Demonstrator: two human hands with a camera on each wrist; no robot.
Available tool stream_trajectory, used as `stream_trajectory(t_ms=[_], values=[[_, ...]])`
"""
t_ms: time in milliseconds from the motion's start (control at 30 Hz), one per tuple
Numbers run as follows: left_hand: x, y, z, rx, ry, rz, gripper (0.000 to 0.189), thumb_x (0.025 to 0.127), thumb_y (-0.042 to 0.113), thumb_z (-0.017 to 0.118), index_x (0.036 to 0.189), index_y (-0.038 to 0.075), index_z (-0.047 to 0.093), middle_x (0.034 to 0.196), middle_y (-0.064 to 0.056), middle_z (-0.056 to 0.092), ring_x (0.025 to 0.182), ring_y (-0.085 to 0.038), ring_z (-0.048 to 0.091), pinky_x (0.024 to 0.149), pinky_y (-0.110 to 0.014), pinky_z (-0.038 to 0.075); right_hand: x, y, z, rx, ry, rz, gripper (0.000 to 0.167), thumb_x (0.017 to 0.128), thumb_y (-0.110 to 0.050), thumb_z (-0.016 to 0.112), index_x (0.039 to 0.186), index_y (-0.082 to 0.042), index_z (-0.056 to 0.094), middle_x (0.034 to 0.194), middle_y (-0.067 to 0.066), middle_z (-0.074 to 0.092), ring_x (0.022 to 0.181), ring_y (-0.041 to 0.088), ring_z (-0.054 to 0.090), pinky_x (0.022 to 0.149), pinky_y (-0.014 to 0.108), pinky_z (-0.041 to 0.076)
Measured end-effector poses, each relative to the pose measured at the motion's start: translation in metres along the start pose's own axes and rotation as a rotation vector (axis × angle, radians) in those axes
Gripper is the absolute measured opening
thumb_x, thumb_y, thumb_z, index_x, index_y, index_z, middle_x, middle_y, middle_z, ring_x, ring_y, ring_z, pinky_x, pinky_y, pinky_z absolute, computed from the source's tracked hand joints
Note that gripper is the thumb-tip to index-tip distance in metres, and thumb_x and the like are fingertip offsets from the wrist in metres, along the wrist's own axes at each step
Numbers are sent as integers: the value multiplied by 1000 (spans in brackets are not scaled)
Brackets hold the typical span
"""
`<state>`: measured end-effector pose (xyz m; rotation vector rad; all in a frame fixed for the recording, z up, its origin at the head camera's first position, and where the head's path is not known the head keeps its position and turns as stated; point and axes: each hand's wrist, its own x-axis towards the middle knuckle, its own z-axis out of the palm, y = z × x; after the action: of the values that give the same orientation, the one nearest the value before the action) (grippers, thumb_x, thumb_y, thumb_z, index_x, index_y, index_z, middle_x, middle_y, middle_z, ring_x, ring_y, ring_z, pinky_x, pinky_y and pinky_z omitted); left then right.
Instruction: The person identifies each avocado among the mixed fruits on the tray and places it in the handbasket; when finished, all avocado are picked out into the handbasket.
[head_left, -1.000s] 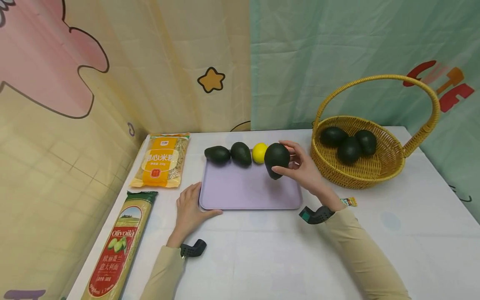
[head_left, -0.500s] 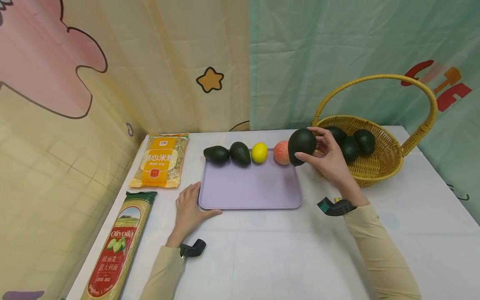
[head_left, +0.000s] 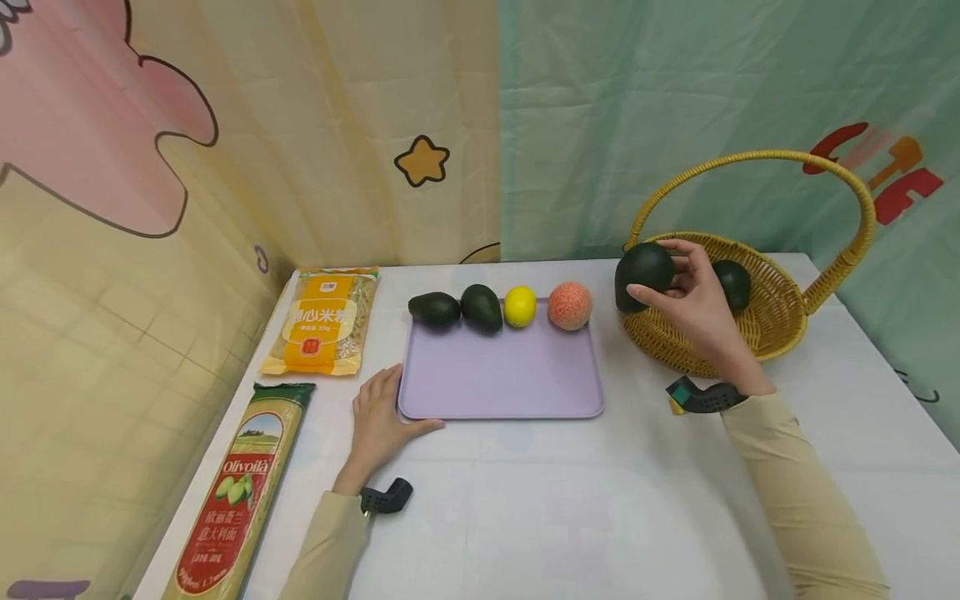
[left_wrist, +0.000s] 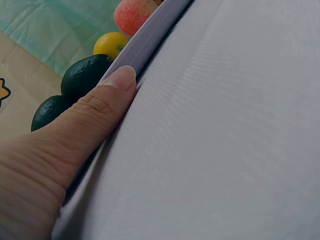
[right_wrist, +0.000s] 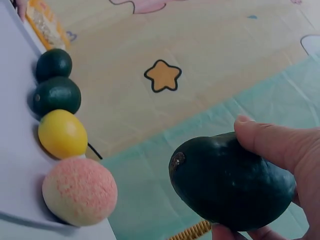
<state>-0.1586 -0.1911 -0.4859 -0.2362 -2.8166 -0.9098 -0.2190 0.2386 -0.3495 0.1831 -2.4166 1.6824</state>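
My right hand (head_left: 705,308) grips a dark green avocado (head_left: 641,271), thumb on one side and fingers on the other. In the head view this avocado overlaps the left rim of the wicker basket (head_left: 660,346). Another avocado (head_left: 733,285) shows inside the basket; my hand hides part of the interior. My left hand (head_left: 381,425) touches the front left corner of the lilac tray (head_left: 498,379), thumb (left_wrist: 100,102) straight along its front edge. Along the tray's back edge sit two avocados (head_left: 482,308), a lemon (head_left: 520,307) and a peach (head_left: 570,306) in a row.
The basket's tall handle (head_left: 757,155) arches over it. Left of the tray lie a yellow food bag (head_left: 322,321) and a long spaghetti pack (head_left: 232,500). A small packet (head_left: 676,407) pokes out under my right wrist. Printed curtains (head_left: 577,125) hang behind the table.
My right hand has carried the avocado rightward from above the tray to the basket's left rim, uncovering the peach. My left hand has stayed at the tray's corner.
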Motion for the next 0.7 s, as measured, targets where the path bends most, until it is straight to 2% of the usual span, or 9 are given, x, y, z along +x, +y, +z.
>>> stream_trajectory(t_ms=[233,500,700], values=[[1,-2,1,0,-9,-7,108,64,52,83,144,0,34,144,-16,34,129,-35,25,100,-51,18,8,7,-17,-76,1,-3,69,88,-24,69,143,-22,28,120,4,39,92,18,51,72,20,42],[0,0,0,1,-16,-18,108,64,52,83,145,1,33,144,-16,34,130,-35,24,100,-51,18,20,13,-33,-138,9,74,68,85,-36,70,140,-23,30,116,4,39,89,21,46,74,25,41],[0,0,0,-1,-21,-21,108,64,52,83,145,0,33,144,-16,34,130,-35,24,100,-50,18,31,20,-41,-218,-32,128,74,82,-40,73,140,-21,31,126,12,39,92,24,45,75,36,40]])
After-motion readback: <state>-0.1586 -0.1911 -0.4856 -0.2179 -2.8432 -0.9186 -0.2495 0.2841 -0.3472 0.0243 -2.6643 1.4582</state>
